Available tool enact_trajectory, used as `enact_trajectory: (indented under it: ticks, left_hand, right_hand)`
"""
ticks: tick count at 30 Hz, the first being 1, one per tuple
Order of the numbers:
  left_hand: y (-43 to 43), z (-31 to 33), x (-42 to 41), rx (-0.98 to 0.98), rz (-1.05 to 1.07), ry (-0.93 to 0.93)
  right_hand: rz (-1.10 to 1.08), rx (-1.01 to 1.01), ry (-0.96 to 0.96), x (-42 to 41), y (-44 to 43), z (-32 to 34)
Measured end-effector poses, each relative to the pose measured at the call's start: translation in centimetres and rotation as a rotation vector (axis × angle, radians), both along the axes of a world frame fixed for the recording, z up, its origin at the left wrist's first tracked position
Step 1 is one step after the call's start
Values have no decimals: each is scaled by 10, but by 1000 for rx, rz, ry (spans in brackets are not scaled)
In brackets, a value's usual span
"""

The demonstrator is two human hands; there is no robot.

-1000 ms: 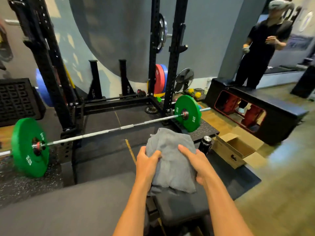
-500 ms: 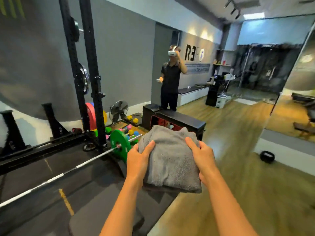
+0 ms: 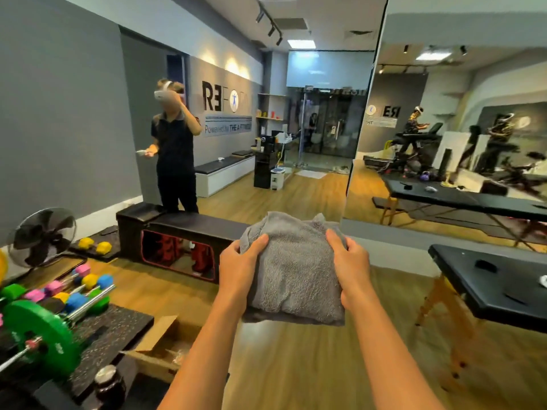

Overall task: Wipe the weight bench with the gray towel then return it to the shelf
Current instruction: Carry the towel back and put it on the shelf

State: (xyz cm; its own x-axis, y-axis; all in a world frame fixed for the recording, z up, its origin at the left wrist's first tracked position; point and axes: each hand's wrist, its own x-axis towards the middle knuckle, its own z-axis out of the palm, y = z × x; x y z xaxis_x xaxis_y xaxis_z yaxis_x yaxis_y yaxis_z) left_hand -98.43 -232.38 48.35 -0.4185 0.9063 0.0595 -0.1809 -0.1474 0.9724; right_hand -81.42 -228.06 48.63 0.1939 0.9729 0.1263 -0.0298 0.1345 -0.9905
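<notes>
The folded gray towel [image 3: 293,270] is held up in front of me at chest height, above the wooden floor. My left hand [image 3: 241,269] grips its left edge and my right hand [image 3: 352,269] grips its right edge, thumbs on top. The weight bench is out of view. A shelf unit [image 3: 270,109] with small items stands against the far wall.
A person in black wearing a headset [image 3: 174,149] stands behind a low black storage bench [image 3: 189,224]. A black massage table [image 3: 491,279] is at the right below a wall mirror. The green barbell plate [image 3: 44,335], coloured dumbbells, a cardboard box [image 3: 161,352] and a dark bottle [image 3: 109,384] lie at the lower left.
My view has swung right, away from the rack and bench, toward the open room. Both hands have kept hold of the towel and carried it along.
</notes>
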Motion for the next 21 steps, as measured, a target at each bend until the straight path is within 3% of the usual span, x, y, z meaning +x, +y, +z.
enact_trajectory:
  ticks: [8, 21]
  left_hand:
    - [263, 21, 2, 20, -123, 31]
    - [747, 49, -23, 51, -87, 108]
  right_hand:
    - [-86, 40, -1, 7, 249, 19]
    - [-111, 111, 16, -19, 726, 44]
